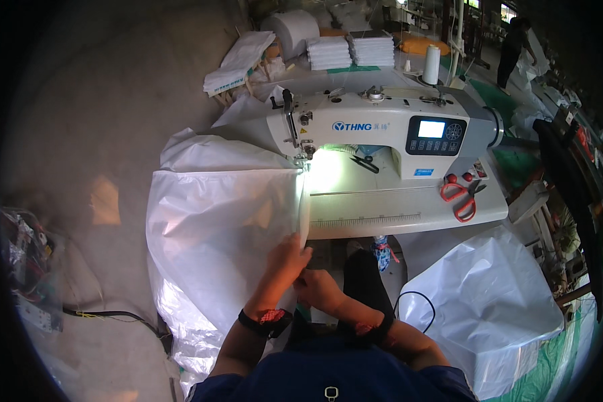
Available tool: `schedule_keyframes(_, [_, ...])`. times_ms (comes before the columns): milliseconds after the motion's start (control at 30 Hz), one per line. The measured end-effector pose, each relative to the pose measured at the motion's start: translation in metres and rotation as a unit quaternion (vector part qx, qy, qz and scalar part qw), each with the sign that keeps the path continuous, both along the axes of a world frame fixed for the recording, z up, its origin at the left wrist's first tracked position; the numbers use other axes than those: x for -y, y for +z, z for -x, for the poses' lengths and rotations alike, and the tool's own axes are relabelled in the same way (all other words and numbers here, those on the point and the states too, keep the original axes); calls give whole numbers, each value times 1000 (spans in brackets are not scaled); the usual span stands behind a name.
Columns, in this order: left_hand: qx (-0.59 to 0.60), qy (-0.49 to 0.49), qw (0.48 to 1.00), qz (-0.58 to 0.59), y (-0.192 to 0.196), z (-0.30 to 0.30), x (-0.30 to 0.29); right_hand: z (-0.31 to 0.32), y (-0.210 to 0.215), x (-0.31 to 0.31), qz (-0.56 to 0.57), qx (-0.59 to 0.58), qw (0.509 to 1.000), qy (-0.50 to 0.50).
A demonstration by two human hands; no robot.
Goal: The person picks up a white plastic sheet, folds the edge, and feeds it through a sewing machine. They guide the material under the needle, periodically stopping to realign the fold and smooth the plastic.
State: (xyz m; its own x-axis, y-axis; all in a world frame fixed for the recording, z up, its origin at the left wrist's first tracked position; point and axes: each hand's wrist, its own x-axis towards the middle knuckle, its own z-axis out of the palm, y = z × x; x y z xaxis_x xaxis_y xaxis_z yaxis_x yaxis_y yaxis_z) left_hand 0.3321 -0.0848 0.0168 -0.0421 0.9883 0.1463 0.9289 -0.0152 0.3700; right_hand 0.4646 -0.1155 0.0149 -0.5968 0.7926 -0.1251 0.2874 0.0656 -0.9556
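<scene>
A large sheet of white plastic material [214,214] hangs over the left end of the sewing table, its right edge passing under the needle area of a white sewing machine [375,127]. The lit needle area sits at the sheet's upper right corner. Closed on that right edge, in front of the table, is my left hand [288,260]. My right hand [319,289] is just below and to its right, fingers curled shut; what they hold is hidden. Dark bands circle both wrists.
Red-handled scissors [457,201] and black thread snips [364,163] lie on the sewing table [409,214]. More white sheeting [486,308] lies at the right. Behind stand folded white stacks [372,50], a white roll [292,33] and a thread cone [431,65]. Another person [512,53] stands far right.
</scene>
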Motion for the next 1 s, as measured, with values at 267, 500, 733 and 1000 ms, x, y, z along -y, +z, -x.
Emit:
schedule_keyframes(267, [284,16,950,126,31,30,1,1,-19,-30,-101,2,991,-89])
schedule_keyframes(500, [103,7,993,-59,8,20,6,32,-46,-24,176,-265,948,-20])
schedule_keyframes(733, [-66,30,992,-102,31,21,19,35,-62,-9,479,-433,725,239])
schedule_keyframes(1000, [37,36,990,-129,33,40,10,45,-97,-46,483,-566,660,107])
